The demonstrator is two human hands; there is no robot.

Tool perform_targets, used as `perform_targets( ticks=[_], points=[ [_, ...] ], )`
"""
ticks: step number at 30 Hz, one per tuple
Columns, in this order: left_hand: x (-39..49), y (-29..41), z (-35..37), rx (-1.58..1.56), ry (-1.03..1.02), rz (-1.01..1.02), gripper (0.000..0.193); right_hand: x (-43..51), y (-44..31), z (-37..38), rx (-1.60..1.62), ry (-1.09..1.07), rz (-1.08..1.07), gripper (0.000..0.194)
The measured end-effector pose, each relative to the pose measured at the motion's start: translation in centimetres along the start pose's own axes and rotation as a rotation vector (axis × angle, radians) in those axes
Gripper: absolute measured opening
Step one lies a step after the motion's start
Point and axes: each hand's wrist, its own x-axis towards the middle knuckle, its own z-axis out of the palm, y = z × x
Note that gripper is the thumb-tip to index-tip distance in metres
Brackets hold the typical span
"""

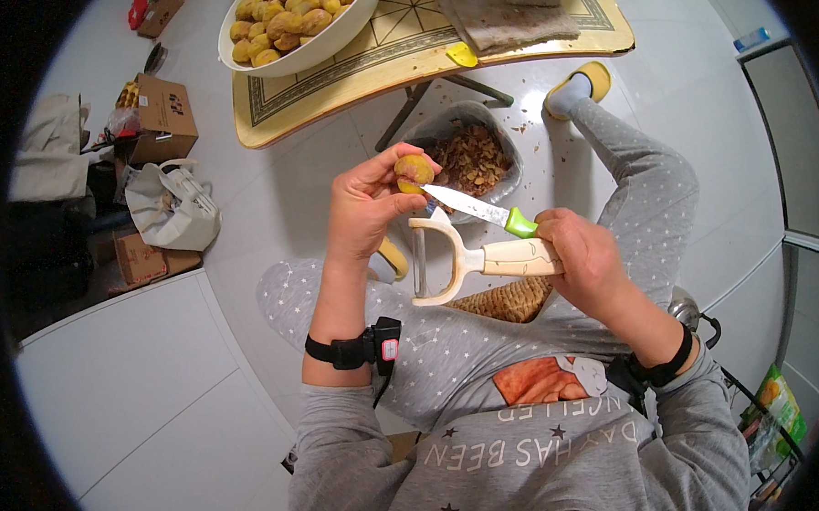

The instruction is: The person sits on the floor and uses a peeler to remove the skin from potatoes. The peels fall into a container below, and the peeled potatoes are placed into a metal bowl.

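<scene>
My left hand (pixel 369 195) grips a small yellow, potato-like tuber (pixel 414 169) with reddish-brown patches between its thumb and fingers. Two tools are in my right hand (pixel 582 258). One is a paring knife (pixel 467 203) with a green handle, its tip at the tuber's lower edge. The other, a cream Y-shaped peeler (pixel 451 260), points left just below the knife. Beneath my hands stands a bin (pixel 513 162) lined with a plastic bag, holding brown and yellow peelings (pixel 474 160). A white bowl (pixel 335 50) heaped with similar tubers (pixel 286 21) is on the table ahead.
The folding table (pixel 347 87) also bears a folded grey cloth (pixel 509 15) and a yellow piece (pixel 462 54) at its edge. Scraps dot the tiled floor. Cardboard boxes (pixel 167 112) and a white bag (pixel 174 207) stand at left, near a white cabinet (pixel 147 376).
</scene>
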Motion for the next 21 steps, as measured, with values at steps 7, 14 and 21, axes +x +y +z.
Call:
perform_targets(
  ticks=[7,14,21],
  points=[
    [0.0,0.3,-0.3,0.021,-0.050,-0.037,0.052,0.5,0.3,-1.0,-0.057,-0.017,-0.063,0.017],
    [-0.2,0.7,-0.4,0.049,-0.081,-0.067,0.051,1.0,0.3,-2.0,-0.136,-0.076,-0.102,0.019],
    [-0.1,0.7,0.2,0.046,-0.036,-0.032,0.050,0.7,0.0,-1.7,0.016,-0.101,0.032,0.026]
  ],
)
